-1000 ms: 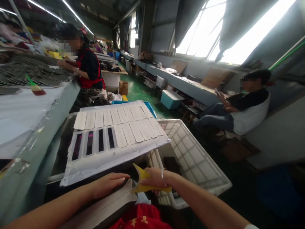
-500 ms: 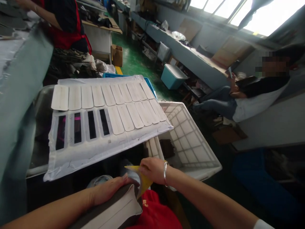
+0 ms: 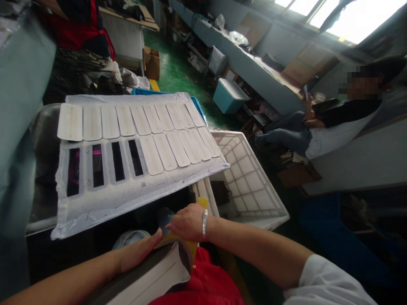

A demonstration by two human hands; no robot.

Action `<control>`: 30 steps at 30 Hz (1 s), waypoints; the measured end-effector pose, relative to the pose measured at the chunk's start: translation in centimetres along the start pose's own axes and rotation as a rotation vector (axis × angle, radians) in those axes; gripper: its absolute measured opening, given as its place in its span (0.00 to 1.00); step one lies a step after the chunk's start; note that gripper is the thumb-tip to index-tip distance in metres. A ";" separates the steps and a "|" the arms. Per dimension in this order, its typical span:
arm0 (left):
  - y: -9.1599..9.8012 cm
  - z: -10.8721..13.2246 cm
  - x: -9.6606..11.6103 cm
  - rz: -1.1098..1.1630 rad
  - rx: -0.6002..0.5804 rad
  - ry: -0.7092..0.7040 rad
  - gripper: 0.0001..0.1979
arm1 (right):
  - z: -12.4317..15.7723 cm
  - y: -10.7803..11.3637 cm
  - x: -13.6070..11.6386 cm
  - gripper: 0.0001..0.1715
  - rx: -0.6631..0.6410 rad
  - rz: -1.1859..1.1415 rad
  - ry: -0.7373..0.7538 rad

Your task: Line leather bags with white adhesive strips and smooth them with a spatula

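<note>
My left hand [image 3: 135, 254] rests with fingers flat on a grey-and-white curved sheet [image 3: 152, 279] lying on my lap. My right hand [image 3: 187, 222], with a bracelet at the wrist, is closed on a yellow sheet piece [image 3: 193, 248] at the top edge of that grey sheet. Just beyond my hands lies a white board [image 3: 127, 190] carrying two rows of white oblong pieces [image 3: 152, 127], with several dark cut-out slots [image 3: 104, 163] on its left part.
A white plastic crate [image 3: 254, 186] stands to the right of the board. A grey bench edge [image 3: 22, 106] runs along the left. One person in red and black stands at the back left; another sits at the right by a long grey bench [image 3: 254, 72]. Blue bin [image 3: 227, 95] on green floor.
The view has tilted down and the board sits closer to the left. My right hand has drawn the yellow piece back toward me, onto the grey sheet's edge; my left hand has slid back slightly.
</note>
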State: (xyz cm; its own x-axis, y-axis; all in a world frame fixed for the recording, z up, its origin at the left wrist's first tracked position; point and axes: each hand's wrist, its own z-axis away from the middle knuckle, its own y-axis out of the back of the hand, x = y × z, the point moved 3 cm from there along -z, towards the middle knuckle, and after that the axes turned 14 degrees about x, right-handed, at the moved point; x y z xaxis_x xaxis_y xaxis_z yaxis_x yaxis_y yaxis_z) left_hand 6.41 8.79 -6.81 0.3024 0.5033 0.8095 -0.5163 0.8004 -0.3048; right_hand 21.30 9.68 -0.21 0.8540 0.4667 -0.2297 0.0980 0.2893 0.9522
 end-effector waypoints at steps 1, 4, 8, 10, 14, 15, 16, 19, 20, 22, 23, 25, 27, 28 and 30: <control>0.1 0.0 -0.2 -0.009 0.022 0.006 0.34 | -0.3 0.0 -0.1 0.26 -0.020 0.001 0.003; 0.4 -0.2 -0.6 -0.057 0.075 0.031 0.35 | -0.9 -0.2 -0.2 0.26 -0.094 -0.009 0.011; 0.6 -0.1 -0.3 -0.140 0.097 0.092 0.34 | -1.1 -1.0 -0.2 0.27 -0.152 -0.041 0.013; 0.5 0.0 0.3 -0.139 0.113 0.117 0.32 | -1.1 -1.6 -0.2 0.27 -0.143 -0.050 -0.012; -0.1 0.0 1.0 -0.044 0.101 0.143 0.30 | -0.7 -2.4 -0.2 0.27 -0.096 -0.049 -0.051; -0.2 0.0 1.0 -0.021 0.091 0.141 0.30 | -0.6 -2.5 -0.2 0.27 -0.083 -0.052 -0.062; -0.3 0.0 0.9 -0.001 0.086 0.142 0.29 | -0.4 -2.6 -0.3 0.26 -0.067 -0.054 -0.071; -0.4 -0.2 0.4 0.020 0.083 0.157 0.29 | 0.1 -2.5 -0.5 0.24 -0.013 -0.049 -0.117; -0.4 -0.2 0.3 0.027 0.079 0.163 0.30 | 0.3 -2.5 -0.5 0.25 0.002 -0.045 -0.138; -0.5 -0.2 0.3 0.059 0.065 0.165 0.29 | 0.6 -2.4 -0.6 0.27 0.023 -0.042 -0.179; -0.5 -0.1 0.4 0.078 0.060 0.164 0.29 | 0.7 -2.5 -0.6 0.29 0.028 -0.043 -0.192; -0.7 0.0 0.5 0.127 0.050 0.182 0.29 | 0.7 -2.6 -0.6 0.30 0.031 -0.045 -0.190; -0.8 0.0 0.4 0.163 0.050 0.199 0.29 | 0.7 -2.6 -0.7 0.30 0.042 -0.056 -0.180; -0.7 0.0 0.3 0.167 0.060 0.191 0.29 | 0.7 -2.6 -0.7 0.30 0.049 -0.061 -0.177; -0.6 -0.1 -0.1 0.151 0.088 0.153 0.27 | 0.8 -2.6 -0.8 0.30 0.049 -0.071 -0.180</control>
State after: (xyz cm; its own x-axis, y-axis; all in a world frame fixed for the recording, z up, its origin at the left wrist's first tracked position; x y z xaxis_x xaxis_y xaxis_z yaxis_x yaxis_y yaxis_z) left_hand 6.76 8.32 -6.76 0.3304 0.6642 0.6706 -0.6309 0.6839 -0.3665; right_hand 20.79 7.90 -2.35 0.9211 0.2883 -0.2615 0.1825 0.2734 0.9444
